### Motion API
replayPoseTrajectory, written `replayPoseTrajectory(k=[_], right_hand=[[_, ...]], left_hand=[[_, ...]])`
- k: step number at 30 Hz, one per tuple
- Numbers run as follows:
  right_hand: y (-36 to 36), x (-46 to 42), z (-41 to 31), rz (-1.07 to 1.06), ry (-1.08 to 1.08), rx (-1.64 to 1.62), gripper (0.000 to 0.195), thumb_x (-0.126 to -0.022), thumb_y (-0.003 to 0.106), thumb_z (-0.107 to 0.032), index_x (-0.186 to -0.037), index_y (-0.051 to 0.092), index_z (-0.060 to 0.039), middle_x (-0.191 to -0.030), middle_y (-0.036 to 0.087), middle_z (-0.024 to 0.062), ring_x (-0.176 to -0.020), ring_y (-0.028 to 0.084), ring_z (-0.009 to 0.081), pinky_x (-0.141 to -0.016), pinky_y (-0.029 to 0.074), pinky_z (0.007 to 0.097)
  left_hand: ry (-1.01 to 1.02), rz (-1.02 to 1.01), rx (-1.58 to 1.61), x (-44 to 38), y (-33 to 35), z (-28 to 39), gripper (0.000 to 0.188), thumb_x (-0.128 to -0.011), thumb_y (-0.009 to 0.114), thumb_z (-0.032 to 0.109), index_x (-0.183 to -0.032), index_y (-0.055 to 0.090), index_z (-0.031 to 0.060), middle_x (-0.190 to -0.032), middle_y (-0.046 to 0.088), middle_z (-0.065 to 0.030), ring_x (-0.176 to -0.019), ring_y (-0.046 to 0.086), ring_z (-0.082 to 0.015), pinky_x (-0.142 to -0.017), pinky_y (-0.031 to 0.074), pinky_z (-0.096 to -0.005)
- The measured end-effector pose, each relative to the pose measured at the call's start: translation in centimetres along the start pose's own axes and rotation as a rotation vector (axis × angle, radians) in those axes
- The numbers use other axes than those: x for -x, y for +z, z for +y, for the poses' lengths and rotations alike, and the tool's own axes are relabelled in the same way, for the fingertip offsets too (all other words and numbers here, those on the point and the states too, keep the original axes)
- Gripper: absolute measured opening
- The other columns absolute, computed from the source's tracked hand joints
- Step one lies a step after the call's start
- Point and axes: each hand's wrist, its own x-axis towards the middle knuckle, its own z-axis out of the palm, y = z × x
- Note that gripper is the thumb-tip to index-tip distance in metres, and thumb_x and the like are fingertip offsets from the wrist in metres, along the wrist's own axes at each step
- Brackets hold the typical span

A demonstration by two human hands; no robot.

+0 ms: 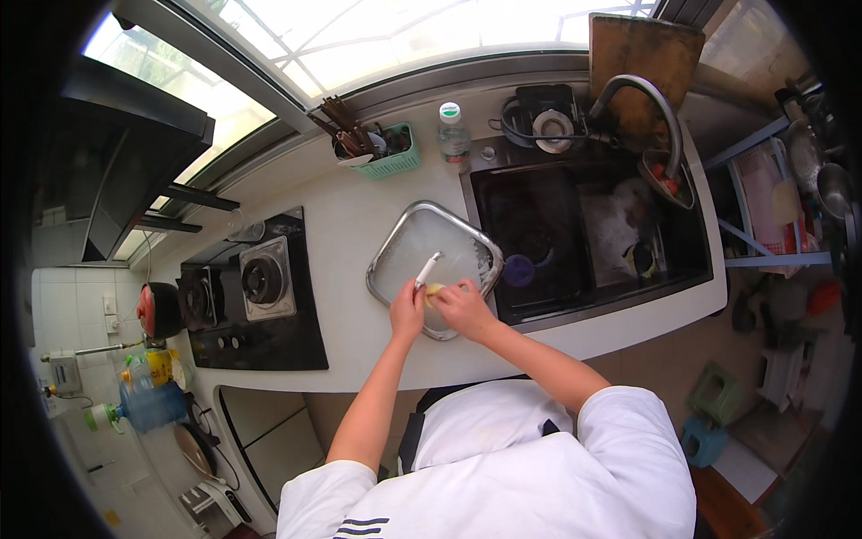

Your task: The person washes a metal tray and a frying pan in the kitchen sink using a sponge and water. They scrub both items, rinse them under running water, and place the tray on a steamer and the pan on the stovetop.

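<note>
On the counter in front of me lies a square glass lid (417, 236) with a shiny metal rim, its surface wet and whitish with suds. A white bar handle (425, 271) with metal ends rises from its middle. My left hand (407, 314) grips the near end of this handle. Pinched in the fingers of my right hand (466, 312) is a small yellow sponge or cloth (433, 290), held against the handle's near end beside my left fingers. The fingers partly cover the sponge and that end of the handle.
Right of the lid is a dark double sink (532, 202) with a curved faucet (640, 84) and a corner strainer (667, 178) holding red scraps. Behind stand a plastic bottle (453, 138) and a green utensil basket (390, 162). A gas hob (296, 337) lies left.
</note>
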Motion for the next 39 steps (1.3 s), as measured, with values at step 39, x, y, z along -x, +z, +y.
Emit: replayPoseTrajectory(k=[39], right_hand=[[-2.0, 4.0, -0.5, -0.137, 0.085, -0.031, 0.043, -0.083, 0.063, -0.018, -0.125, 0.060, -0.0118, -0.136, 0.055, 0.0021, -0.137, 0.040, 0.0227, -0.111, 0.017, 0.0676]], left_hand=[[0.111, -0.164, -0.038, -1.6, -0.5, -1.3, 0.022, -0.099, 0.048, 0.026, -0.098, 0.050, 0.0038, -0.081, 0.059, -0.0172, -0.075, 0.059, -0.0357, -0.065, 0.044, -0.0434]])
